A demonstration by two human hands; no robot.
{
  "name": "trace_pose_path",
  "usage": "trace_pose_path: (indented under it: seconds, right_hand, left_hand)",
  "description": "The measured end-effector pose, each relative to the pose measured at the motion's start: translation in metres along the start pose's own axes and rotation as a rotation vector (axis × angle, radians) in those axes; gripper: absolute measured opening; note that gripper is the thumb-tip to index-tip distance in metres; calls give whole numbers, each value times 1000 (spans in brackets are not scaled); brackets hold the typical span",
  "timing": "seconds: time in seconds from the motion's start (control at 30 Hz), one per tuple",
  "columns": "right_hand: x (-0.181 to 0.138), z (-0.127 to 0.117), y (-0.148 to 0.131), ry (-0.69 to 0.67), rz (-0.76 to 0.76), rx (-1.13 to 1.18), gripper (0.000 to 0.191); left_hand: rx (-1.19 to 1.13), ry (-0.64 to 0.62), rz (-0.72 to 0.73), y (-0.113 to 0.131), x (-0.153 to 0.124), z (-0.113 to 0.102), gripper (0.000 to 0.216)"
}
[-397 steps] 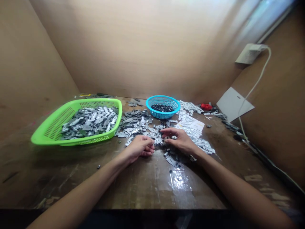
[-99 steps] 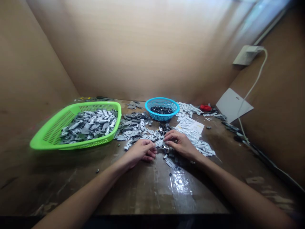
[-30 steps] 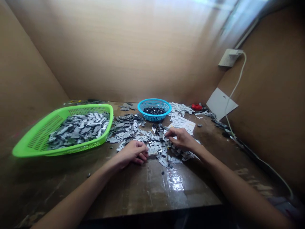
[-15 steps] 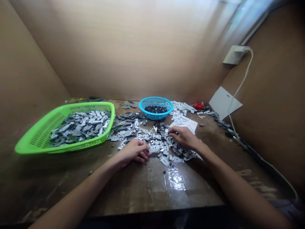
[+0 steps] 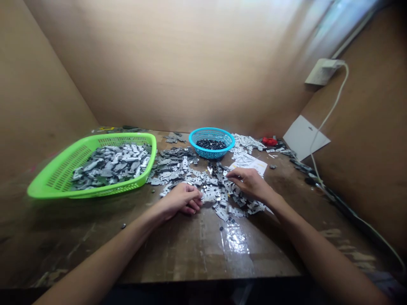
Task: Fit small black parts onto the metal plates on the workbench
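Note:
My left hand [image 5: 182, 200] rests on the wooden table [image 5: 178, 250] with its fingers curled, pinching a small grey metal piece at the edge of a loose heap of grey metal pieces [image 5: 203, 182]. My right hand [image 5: 251, 182] lies on the right side of that heap, thumb and forefinger pinched over the pieces; what they hold is too small to make out. A small blue basket [image 5: 211, 142] of tiny black parts stands just behind the heap.
A large green basket [image 5: 92, 163] full of grey pieces sits at the left. White pieces and a paper sheet [image 5: 249, 163] lie at the back right, near a red object [image 5: 269, 141]. A white cable [image 5: 327, 123] runs down the right wall. Board walls enclose the table.
The head camera shifted, moving the scene slightly. My right hand moved a little right and back over the heap; my left hand stayed curled at the heap's edge.

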State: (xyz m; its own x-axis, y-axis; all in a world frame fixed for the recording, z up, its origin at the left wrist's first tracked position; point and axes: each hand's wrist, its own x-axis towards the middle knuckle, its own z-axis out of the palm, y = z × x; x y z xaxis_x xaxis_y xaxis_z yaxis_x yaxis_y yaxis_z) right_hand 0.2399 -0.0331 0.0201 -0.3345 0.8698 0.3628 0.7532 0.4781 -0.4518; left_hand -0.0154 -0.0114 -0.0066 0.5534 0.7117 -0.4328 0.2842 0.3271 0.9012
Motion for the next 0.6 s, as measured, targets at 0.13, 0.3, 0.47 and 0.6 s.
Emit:
trace_pose_path:
  seconds: [0.13,0.3,0.47,0.6]
  right_hand:
    - [-1,8,-23,39,-3,129,11]
    - [0,33,-50,80,-100,146,7]
    - [-1,50,-50,82,-123,115,7]
    - [-4,53,-47,72,-146,120,9]
  left_hand:
    - [-2,6,-2,0,-1,1,29]
    - [-1,26,-3,0,0,2,31]
    - [-26,27,5,-1,0,2,31]
    - [-40,26,10,-1,0,1,29]
